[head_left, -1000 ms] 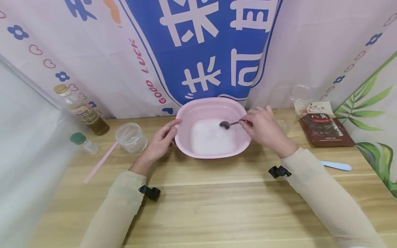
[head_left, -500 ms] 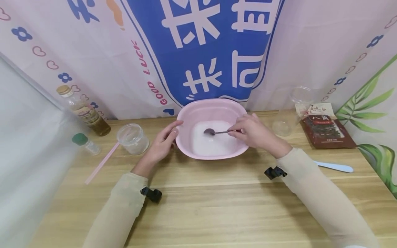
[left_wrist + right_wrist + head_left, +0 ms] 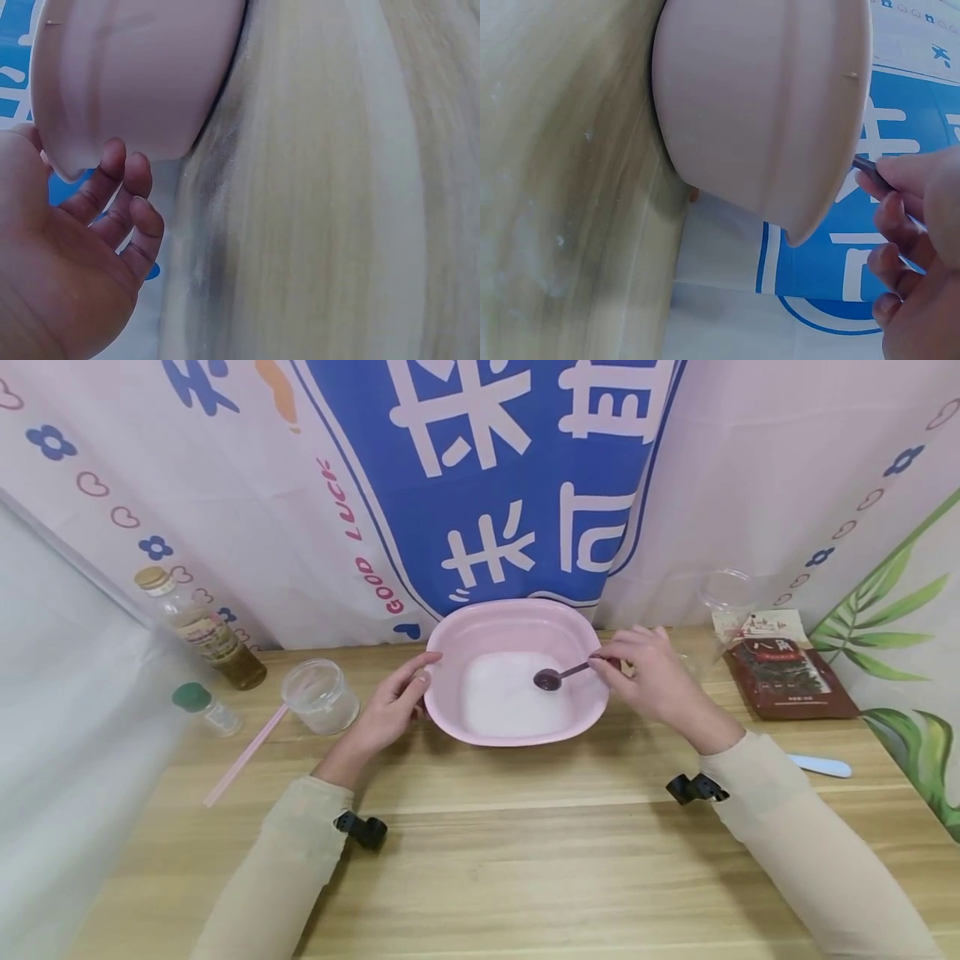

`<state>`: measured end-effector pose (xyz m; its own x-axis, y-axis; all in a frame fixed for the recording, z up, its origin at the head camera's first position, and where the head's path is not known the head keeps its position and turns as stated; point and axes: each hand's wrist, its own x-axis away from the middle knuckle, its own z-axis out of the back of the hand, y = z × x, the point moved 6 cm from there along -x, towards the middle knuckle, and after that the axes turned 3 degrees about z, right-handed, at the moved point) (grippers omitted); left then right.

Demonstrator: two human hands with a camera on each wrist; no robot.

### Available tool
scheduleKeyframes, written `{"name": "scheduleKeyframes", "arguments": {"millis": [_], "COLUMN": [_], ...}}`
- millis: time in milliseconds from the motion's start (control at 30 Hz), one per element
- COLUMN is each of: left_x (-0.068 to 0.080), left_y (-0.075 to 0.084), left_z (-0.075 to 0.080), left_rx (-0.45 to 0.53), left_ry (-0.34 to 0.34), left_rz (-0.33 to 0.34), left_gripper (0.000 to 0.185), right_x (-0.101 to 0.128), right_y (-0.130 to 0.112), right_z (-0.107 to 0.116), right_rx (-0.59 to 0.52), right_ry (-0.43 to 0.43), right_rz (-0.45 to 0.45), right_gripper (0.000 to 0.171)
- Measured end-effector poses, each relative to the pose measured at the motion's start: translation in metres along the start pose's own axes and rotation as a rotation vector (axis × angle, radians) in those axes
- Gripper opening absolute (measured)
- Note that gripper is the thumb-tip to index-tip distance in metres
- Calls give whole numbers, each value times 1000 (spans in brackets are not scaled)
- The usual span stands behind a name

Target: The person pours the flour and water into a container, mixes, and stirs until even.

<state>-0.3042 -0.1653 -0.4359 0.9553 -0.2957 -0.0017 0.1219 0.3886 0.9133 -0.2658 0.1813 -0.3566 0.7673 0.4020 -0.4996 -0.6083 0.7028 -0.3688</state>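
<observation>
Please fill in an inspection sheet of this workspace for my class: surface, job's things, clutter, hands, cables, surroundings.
Surface: wood-grain table.
Job's things: pink basin with white contents; dark spoon reaching over them.
Clutter: brown-liquid bottle, green-capped bottle, clear tub, pink stick, clear container, maroon packet, pale-blue utensil.
Hands: left hand holds the basin's rim; right hand pinches the spoon.
Cables: nothing seen.
Surroundings: printed cloth behind the table.

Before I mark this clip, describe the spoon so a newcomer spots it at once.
Find the pink basin on the wooden table. At the basin's right rim, the right hand pinches the spoon. Small and dark, it stands out against the white contents.
</observation>
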Motion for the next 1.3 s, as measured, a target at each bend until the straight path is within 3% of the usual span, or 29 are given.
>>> {"name": "scheduleKeyframes", "arguments": {"millis": [400,767,867,1133,1300], "left_x": [-1,-4,-4,-3,-2], "left_y": [8,15,14,13,13], "left_z": [1,-1,-3,-3,-1], "left_rx": [-2,87,100,108,126], "left_ry": [-17,33,32,44,49], "left_rz": [22,0,-1,7,8], "left_gripper": [44,48,50,51,50], "right_x": [2,-2,-4,-2,-4], "right_y": [2,-1,-4,-8,-16], "right_z": [0,-20,-22,-17,-25], "right_rx": [3,153,123,-53,-165], "right_ry": [127,0,-5,102,69], "right_rz": [-129,-107,-103,-138,-183], "right_gripper": [15,16,16,14,13]}}
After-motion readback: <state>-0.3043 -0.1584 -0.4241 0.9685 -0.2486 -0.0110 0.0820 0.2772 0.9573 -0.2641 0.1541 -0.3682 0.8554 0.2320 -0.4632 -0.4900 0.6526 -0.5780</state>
